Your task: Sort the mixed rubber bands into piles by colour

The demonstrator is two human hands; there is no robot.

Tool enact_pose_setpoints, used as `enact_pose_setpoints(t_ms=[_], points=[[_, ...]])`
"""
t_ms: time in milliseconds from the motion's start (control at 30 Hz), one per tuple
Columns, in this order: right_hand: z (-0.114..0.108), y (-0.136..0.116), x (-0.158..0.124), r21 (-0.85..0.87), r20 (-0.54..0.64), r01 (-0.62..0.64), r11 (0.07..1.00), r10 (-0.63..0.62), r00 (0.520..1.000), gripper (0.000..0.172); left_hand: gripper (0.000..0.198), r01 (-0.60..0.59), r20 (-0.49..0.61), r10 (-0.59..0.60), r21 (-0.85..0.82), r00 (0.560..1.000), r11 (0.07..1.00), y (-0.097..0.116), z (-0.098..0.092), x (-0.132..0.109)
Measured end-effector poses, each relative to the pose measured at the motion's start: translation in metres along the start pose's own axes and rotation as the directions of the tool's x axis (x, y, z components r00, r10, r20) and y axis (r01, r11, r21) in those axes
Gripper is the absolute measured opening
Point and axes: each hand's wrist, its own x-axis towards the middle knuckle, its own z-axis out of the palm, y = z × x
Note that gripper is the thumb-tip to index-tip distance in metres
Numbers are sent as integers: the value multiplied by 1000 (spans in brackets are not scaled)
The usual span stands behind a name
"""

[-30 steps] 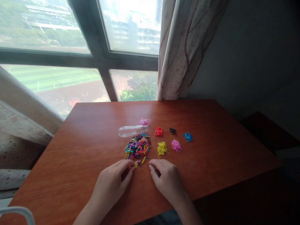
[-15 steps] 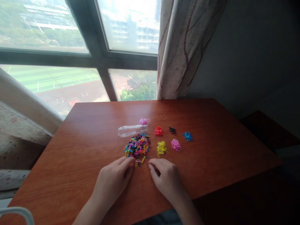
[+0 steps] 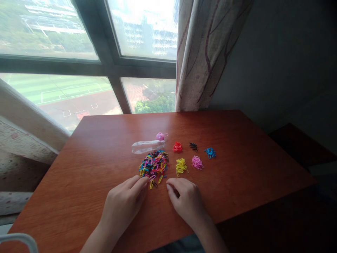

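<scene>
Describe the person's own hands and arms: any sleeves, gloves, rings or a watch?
The left hand and right hand are both bare: no gloves, and no rings show on the fingers in view. The forearms are bare too, with no sleeve, watch or bracelet as far as the bottom edge of the head view. No markings or plasters are visible.

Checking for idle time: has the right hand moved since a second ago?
No. The right hand keeps the same gap to the yellow pile.

Left hand (image 3: 123, 202) palm-down, fingers extended, right hand (image 3: 185, 200) loosely curled
</scene>
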Motion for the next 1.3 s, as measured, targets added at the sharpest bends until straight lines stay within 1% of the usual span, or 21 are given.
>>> enact_pose_setpoints(t_ms=[200,333,467,567,600,733,867,967,1067,1133,1200,1300], points=[[-1,-2,0,13,11,-5,1000,5,1000,16,21,73,53,-68,-87,996,994,3,0,9],[-1,-2,0,8,18,-5,1000,4,1000,16,19,95,105,-80,-139,991,986,9,-4,25],[-2,-2,0,5,21,-3,1000,3,1000,15,18,88,175,-58,-165,983,982,21,-3,54],[-2,-2,0,-34,24,-5,999,5,1000,15,19,48,264,-7,-149,964,988,36,4,82],[-2,-2,0,-55,21,-8,998,9,1000,15,20,21,305,19,-128,952,992,42,7,92],[-2,-2,2,-119,15,-20,993,22,1000,15,18,-67,350,118,-154,929,986,67,25,130],[-1,-1,2,-117,21,-8,993,10,1000,15,17,-110,393,168,-164,904,980,83,44,156],[0,0,2,-105,23,2,994,1,1000,14,13,-125,420,187,-171,888,977,87,52,163],[0,0,2,-106,28,-1,994,4,1000,13,12,-120,427,184,-173,885,978,84,51,161],[-1,0,2,-109,36,-6,994,10,999,14,14,-104,422,166,-167,891,981,79,44,157],[-1,-1,3,-108,44,-9,994,14,999,15,14,-80,414,140,-159,899,984,71,33,150],[-3,-3,3,-94,50,-7,996,12,999,16,16,-34,400,91,-147,912,988,55,14,132]])
